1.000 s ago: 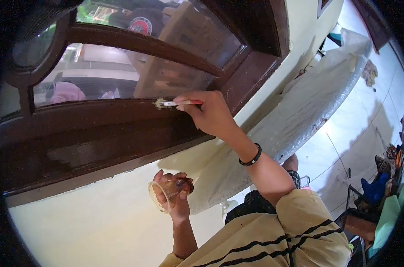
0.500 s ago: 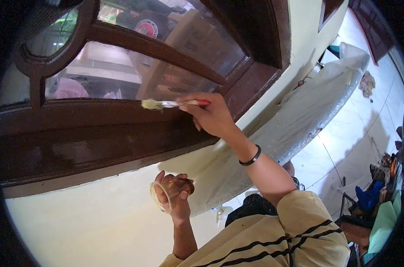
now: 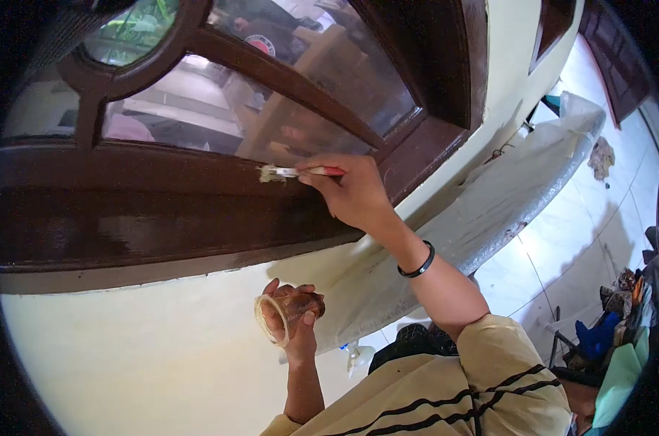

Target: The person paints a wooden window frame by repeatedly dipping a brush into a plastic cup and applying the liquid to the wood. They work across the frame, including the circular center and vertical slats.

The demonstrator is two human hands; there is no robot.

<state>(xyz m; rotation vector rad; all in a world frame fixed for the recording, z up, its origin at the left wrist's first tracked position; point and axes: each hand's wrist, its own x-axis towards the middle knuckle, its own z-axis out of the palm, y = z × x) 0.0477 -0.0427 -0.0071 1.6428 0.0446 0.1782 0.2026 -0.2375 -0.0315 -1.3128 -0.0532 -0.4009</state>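
My right hand [image 3: 352, 190] grips a small paintbrush [image 3: 289, 172] by its red and white handle. The pale, ragged bristles lie against the dark brown wooden window frame [image 3: 191, 171], just below the glass pane [image 3: 177, 116]. Lower down, in front of the cream wall [image 3: 140, 341], my left hand [image 3: 300, 330] is wrapped round a clear plastic cup [image 3: 271, 320]. Reddish-brown liquid shows at the cup's bottom end, and the cup is tipped well over on its side with its rim to the left.
To the right, a long object under clear plastic sheeting [image 3: 482, 211] stands along the wall on white floor tiles [image 3: 533, 254]. A heap of cloths and other items [image 3: 605, 327] lies at the far right. A brown door [image 3: 616, 65] is at the upper right.
My right hand and the brush have shifted slightly right along the frame. My left hand has turned the cup a little, showing more of its side. The whole view has shifted somewhat.
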